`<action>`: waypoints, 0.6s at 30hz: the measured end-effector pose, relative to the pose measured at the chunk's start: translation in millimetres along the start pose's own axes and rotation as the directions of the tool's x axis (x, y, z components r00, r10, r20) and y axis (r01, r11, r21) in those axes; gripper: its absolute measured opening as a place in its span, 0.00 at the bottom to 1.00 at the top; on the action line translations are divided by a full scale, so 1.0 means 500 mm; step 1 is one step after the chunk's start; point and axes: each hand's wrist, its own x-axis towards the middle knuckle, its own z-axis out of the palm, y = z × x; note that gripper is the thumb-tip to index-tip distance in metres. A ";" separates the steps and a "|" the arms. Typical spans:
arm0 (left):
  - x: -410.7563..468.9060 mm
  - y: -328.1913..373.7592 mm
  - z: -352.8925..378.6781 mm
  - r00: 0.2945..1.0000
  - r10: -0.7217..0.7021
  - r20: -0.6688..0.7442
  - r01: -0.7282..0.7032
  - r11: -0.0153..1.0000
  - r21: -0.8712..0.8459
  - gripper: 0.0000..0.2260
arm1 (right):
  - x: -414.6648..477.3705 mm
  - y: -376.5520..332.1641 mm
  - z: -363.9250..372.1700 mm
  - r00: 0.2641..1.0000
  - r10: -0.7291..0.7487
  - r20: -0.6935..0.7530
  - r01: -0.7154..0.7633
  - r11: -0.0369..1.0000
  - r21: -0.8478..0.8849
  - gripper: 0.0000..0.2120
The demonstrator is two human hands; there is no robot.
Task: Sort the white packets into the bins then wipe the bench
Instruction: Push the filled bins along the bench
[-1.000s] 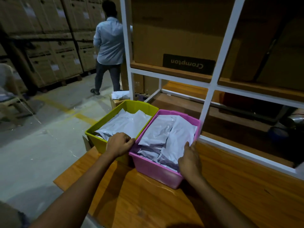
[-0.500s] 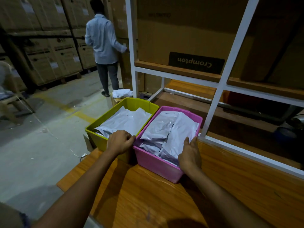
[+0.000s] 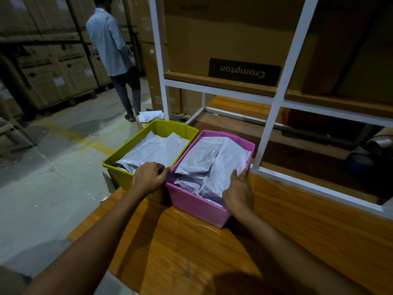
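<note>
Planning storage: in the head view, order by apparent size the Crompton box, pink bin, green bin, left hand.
Crompton box; pink bin and green bin, near alike, pink nearer; left hand.

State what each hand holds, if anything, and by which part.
Both hold the pink bin. The left hand curls over its left rim, beside the green bin; the right hand clasps its right rim near the front corner.

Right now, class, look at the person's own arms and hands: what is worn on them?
Both forearms are bare to the frame's edge, no sleeves in view. The left hand and right hand wear no gloves; no watch, band or ring shows.
</note>
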 end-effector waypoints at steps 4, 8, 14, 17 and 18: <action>-0.011 0.030 -0.024 0.997 0.001 -0.080 -0.012 0.991 -0.133 0.18 | -0.001 0.007 -0.016 0.999 -0.013 0.053 0.010 0.998 0.056 0.34; -0.021 0.111 -0.047 0.978 0.146 -0.147 -0.158 0.985 -0.074 0.25 | -0.015 0.037 -0.049 0.993 -0.108 0.044 0.106 0.993 0.055 0.34; -0.088 0.328 -0.096 0.913 0.316 -0.256 -0.347 0.934 -0.083 0.23 | -0.101 0.116 -0.151 0.951 -0.250 -0.182 0.267 0.961 0.076 0.36; -0.173 0.450 -0.101 0.892 0.338 -0.301 -0.396 0.904 -0.157 0.22 | -0.183 0.187 -0.218 0.928 -0.256 -0.270 0.291 0.951 0.101 0.35; -0.205 0.488 -0.102 0.887 0.345 -0.307 -0.409 0.895 -0.178 0.23 | -0.214 0.217 -0.236 0.920 -0.254 -0.300 0.298 0.948 0.112 0.35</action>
